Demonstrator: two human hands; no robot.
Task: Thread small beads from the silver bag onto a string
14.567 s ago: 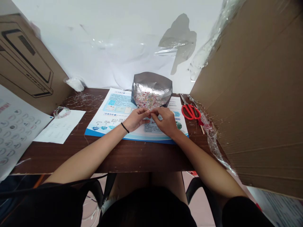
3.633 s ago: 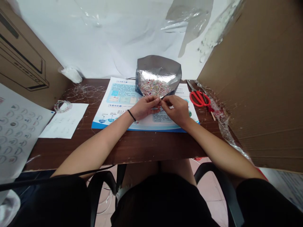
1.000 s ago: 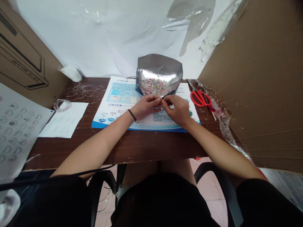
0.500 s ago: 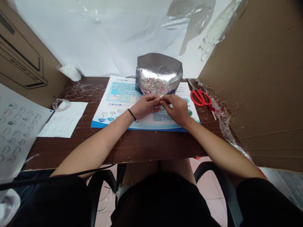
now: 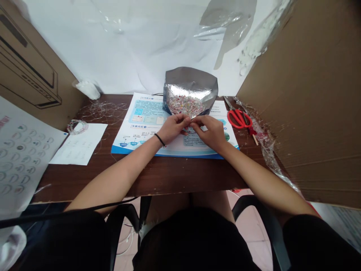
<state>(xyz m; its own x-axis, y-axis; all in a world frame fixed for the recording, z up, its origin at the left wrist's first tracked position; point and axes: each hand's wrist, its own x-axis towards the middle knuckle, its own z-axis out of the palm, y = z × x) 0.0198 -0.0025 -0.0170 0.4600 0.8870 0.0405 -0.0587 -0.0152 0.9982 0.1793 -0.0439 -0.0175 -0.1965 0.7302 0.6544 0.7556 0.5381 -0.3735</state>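
My left hand (image 5: 174, 129) and my right hand (image 5: 209, 131) meet fingertip to fingertip just in front of an opened silver foil bag (image 5: 191, 81). Each has thumb and forefinger pinched together; whatever sits between them is too small to make out. Many small multicoloured beads (image 5: 186, 104) fill the bottom of the bag. Under both hands lies a printed blue-and-white sheet (image 5: 132, 130). A black band circles my left wrist.
Red-handled scissors (image 5: 239, 118) lie to the right beside crumpled clear plastic (image 5: 267, 150). At left are tangled clear thread (image 5: 104, 111), a beaded bracelet (image 5: 77, 127) and a white paper (image 5: 81, 146). Cardboard boxes (image 5: 316, 113) wall both sides.
The whole view has shifted slightly, with things sitting a little lower and further right. Both hands stay pinched together at the bag's front, with only slight finger movement.
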